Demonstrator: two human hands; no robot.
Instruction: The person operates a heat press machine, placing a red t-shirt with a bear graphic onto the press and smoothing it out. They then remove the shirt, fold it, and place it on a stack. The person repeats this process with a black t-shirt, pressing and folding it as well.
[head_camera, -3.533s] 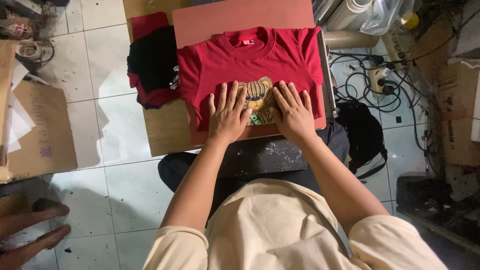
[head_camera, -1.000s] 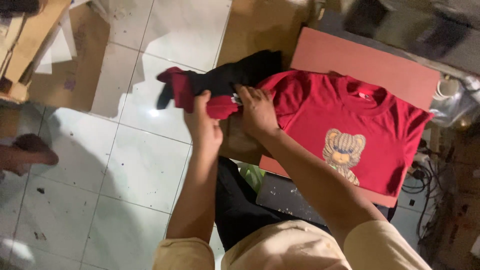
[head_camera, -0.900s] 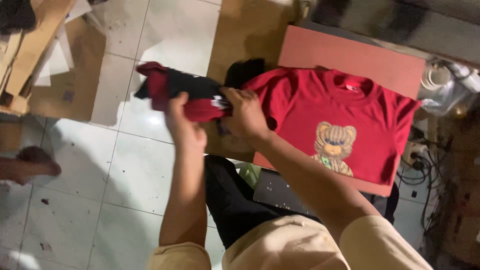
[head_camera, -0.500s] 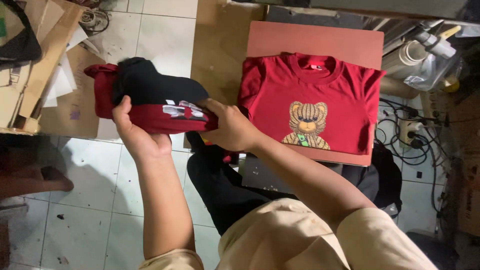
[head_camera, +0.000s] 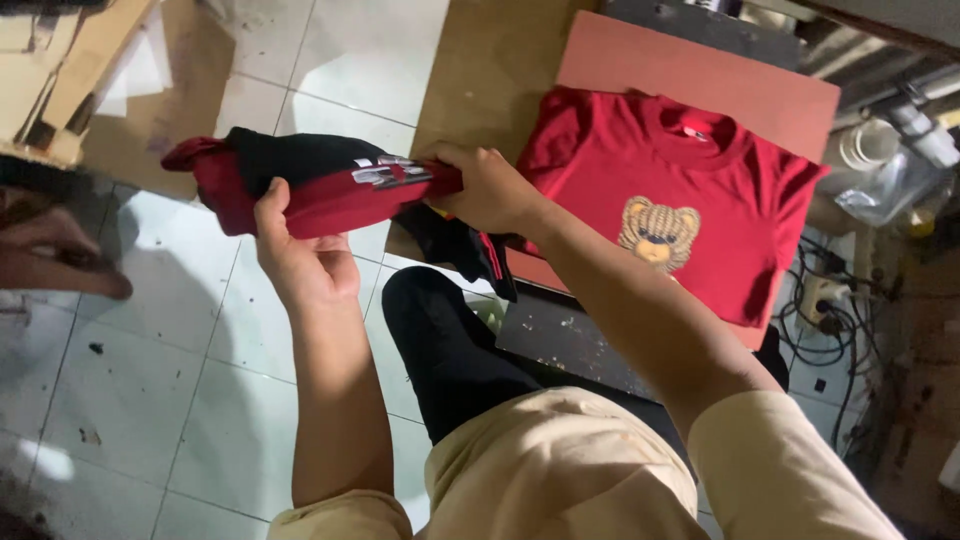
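Now gripping rolled red-and-black cloth bundle (head_camera: 310, 185), left hand (head_camera: 305, 262) and right hand (head_camera: 487, 188) fingers clamped on it, beside flat red bear-print T-shirt (head_camera: 680, 200)

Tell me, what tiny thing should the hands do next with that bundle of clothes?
Probably pull off the top piece. Both hands, left and right, hold the red and black bundle in the air beside the board, and a black piece already dangles loose. The red bear shirt lies flat there.
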